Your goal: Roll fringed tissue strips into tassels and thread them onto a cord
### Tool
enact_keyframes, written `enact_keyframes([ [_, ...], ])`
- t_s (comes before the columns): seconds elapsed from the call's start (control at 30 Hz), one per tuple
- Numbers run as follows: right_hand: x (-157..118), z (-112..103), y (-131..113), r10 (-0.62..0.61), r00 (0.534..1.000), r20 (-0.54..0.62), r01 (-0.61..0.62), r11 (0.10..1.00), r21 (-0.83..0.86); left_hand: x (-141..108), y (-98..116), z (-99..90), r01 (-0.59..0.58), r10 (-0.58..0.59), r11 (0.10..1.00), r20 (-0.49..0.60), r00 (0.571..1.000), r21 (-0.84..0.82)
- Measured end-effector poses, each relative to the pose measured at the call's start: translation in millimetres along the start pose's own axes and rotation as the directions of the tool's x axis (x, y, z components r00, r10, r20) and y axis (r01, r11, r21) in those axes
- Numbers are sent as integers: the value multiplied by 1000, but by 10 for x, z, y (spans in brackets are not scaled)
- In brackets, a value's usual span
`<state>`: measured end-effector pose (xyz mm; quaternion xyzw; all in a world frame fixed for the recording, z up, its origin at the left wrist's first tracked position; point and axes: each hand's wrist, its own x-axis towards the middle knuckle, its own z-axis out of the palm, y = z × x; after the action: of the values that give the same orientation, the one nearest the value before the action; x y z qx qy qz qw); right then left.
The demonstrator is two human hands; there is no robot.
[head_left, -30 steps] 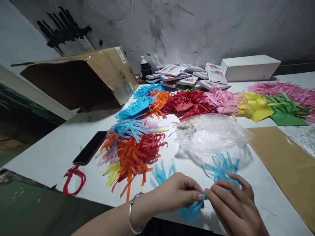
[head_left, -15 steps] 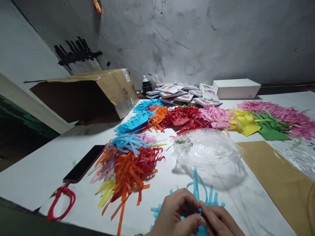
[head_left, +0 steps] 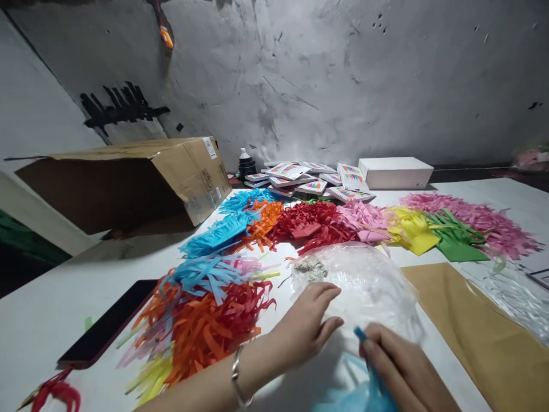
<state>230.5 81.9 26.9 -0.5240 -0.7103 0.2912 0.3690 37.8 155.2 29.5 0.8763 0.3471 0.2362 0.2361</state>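
My right hand point(head_left: 397, 357) is closed around the twisted top of a blue tissue-paper tassel point(head_left: 373, 389), whose strips hang down, partly out of frame and blurred. My left hand point(head_left: 306, 320), with a silver bangle on the wrist, reaches over the near left side of a clear plastic bag point(head_left: 364, 274). Its thumb and fingers are apart with nothing between them. Just beyond its fingertips, at the bag's left end, lies a small greyish tangled bundle point(head_left: 312, 266). Left of that arm sits a heap of orange fringed paper point(head_left: 201, 326) with red, pink and yellow strips.
More fringed paper lies in a row behind, including a red pile point(head_left: 317, 223) and a yellow one point(head_left: 414, 232). An open cardboard box point(head_left: 189, 177) stands at left, a phone point(head_left: 109, 323) before it. Flat printed packs point(head_left: 300, 177), a white box point(head_left: 394, 171) and brown paper point(head_left: 467, 320) are also here.
My hands were together at the blue tassel. My left hand has let go and moved forward to the plastic bag, opening. My right hand has lifted the tassel. The view has shifted.
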Motion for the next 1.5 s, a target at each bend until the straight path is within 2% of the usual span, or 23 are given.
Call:
enact_keyframes([
  [0.03,184,-78,37,25,998,50,-25,1000,-5,71,-52,79,-32,22,996,114,993,89],
  [0.1,496,-169,212,144,984,108,-129,982,-137,137,-118,205,-140,78,975,322,944,175],
  [0.17,661,-184,482,226,965,134,-196,958,-208,142,-151,225,-211,139,968,411,901,135],
  [0.23,672,-157,745,289,945,151,-247,937,-246,171,-189,141,-179,147,982,375,915,53],
  [0.3,598,-124,917,325,931,166,-276,924,-263,288,-259,35,-73,68,997,278,958,6],
  [0.37,521,-107,981,334,924,183,-280,922,-269,496,-357,-2,20,-24,1000,190,981,22],
  [0.43,479,-108,978,321,926,198,-264,927,-266,735,-454,68,64,-73,996,161,984,61],
  [0.53,457,-130,954,272,938,213,-217,944,-249,1004,-540,291,75,-93,993,206,974,96],
  [0.63,433,-139,962,242,949,201,-184,946,-269,1105,-556,467,79,-104,991,254,961,105],
  [0.7,418,-128,971,231,955,184,-170,939,-299,1113,-548,499,89,-109,992,265,958,87],
  [0.83,423,-115,946,212,965,156,-158,941,-300,1070,-502,401,136,-127,990,235,964,-20],
  [1.0,445,-201,815,148,985,86,-121,958,-259,890,-364,239,244,-197,924,179,964,-295],
  [1.07,437,-229,730,79,996,47,-65,969,-238,760,-277,212,297,-240,850,184,953,-434],
  [1.17,405,-231,571,-94,995,27,98,963,-250,517,-111,192,338,-291,725,178,940,-600],
  [1.23,370,-217,453,-170,983,70,183,941,-284,347,8,178,343,-351,602,147,925,-721],
  [1.33,302,-190,280,-216,965,149,252,922,-295,119,166,160,305,-459,377,109,882,-875],
  [1.37,276,-181,228,-229,960,160,268,918,-292,53,209,157,286,-480,331,100,871,-899],
  [1.5,161,-128,59,-256,955,146,288,919,-270,-174,335,164,232,-505,291,57,861,-928],
])
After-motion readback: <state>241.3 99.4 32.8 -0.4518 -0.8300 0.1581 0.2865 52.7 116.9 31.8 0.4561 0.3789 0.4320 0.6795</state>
